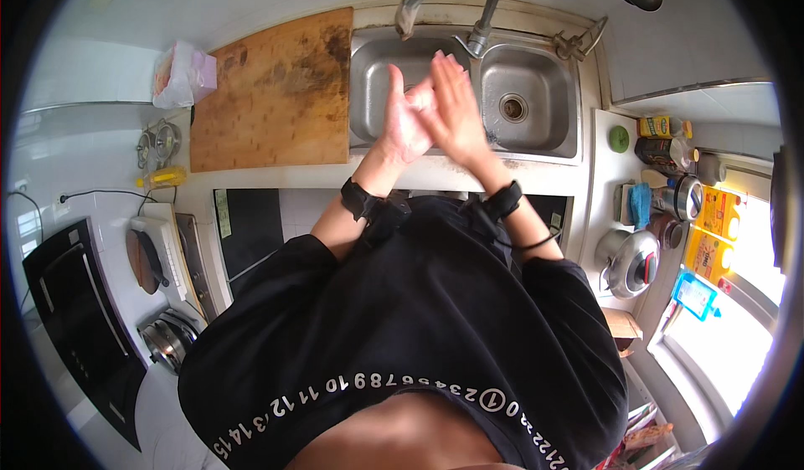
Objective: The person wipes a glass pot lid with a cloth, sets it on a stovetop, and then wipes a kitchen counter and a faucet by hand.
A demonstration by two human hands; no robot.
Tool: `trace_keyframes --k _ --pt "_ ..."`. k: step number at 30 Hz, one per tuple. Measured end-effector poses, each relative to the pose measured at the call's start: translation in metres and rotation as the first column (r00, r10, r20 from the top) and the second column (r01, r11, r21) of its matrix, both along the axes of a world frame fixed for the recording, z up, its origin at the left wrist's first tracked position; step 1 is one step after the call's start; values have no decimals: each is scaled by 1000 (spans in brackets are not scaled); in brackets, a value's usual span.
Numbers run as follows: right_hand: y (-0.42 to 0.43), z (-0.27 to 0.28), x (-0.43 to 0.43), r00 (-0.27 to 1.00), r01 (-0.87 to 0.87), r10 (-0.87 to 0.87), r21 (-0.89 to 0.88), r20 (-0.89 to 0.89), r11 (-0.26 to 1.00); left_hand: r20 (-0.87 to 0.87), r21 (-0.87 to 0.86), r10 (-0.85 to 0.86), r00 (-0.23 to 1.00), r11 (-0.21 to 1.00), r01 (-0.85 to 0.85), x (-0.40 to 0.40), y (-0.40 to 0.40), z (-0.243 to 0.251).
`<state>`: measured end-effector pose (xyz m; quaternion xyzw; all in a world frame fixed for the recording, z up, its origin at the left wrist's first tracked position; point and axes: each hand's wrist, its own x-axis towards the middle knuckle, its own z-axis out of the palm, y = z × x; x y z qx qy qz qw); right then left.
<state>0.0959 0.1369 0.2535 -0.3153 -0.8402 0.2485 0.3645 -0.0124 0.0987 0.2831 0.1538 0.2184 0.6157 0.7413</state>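
My left hand (pixel 407 125) and my right hand (pixel 458 115) meet palm to palm above the left basin (pixel 374 93) of a stainless steel double sink. The left thumb sticks up, apart from the other fingers. Flat and extended, the right fingers lie across the left palm and hide part of it. I see no object in either hand. Just beyond them the curved metal faucet (pixel 490 5) arches over the left basin. Whether water runs from its spout cannot be told. Both wrists wear black bands.
A stained wooden board (pixel 270 93) lies left of the sink. The right basin (pixel 531 87) shows its drain (pixel 514 108). Along the right counter stand a lidded metal pot (pixel 628 263), a blue cloth (pixel 639 205) and several bottles. A yellow bottle (pixel 164 177) lies at the left.
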Motion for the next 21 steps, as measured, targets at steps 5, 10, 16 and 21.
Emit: trace_keyframes --k 5,10,16,21 --pt "-6 23 -8 989 -145 147 93 -18 985 8 111 125 992 986 -125 27 19 -12" --pt "30 10 8 987 -157 158 33 -33 987 38 -53 78 996 996 -76 44 25 -15" --pt "43 -14 42 997 -59 56 -56 -47 997 156 -166 28 987 986 -2 42 36 -6" --pt "10 28 10 994 -88 89 16 -71 996 -155 39 76 985 997 -71 32 41 -22"
